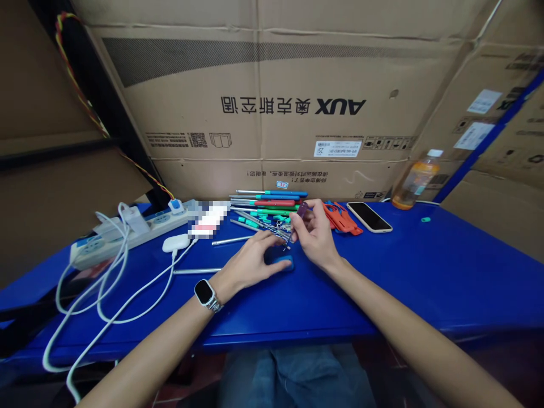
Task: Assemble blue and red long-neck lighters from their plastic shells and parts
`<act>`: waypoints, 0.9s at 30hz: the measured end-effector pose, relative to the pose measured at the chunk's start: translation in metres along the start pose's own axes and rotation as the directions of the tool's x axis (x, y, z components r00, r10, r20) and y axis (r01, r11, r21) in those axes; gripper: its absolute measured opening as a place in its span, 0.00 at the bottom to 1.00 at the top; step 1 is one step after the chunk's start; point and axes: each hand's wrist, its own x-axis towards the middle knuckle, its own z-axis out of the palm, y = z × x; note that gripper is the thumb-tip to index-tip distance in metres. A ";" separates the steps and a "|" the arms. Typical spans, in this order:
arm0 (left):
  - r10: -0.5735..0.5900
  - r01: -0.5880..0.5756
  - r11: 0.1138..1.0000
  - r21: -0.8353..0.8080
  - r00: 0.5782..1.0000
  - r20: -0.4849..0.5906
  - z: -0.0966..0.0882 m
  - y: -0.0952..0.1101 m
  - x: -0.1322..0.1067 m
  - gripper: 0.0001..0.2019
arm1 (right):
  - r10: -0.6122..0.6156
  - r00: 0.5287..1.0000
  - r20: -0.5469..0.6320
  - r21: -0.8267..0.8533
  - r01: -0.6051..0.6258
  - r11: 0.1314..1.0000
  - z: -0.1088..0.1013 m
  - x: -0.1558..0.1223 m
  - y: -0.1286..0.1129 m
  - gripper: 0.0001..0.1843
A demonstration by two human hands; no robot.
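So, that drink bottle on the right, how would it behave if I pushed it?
The bottle would probably tip if pushed near the top, being tall and narrow. The orange liquid likely gives it some weight. On its side, its rounded shape might roll.

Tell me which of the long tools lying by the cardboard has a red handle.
The red-handled tool, between the blue handles and the green handle; those neighbours differ in colour.
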 end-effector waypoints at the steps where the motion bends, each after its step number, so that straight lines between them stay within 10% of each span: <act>1: 0.017 -0.017 1.000 -0.006 0.999 0.028 0.001 0.000 -0.001 0.19 | 0.001 1.000 -0.002 -0.010 -0.002 1.000 -0.002 0.000 0.000 0.11; 27: -0.096 0.108 0.989 -0.101 0.988 0.120 0.004 -0.014 0.000 0.12 | 0.001 0.992 0.125 -0.124 0.015 0.992 0.000 -0.004 0.005 0.10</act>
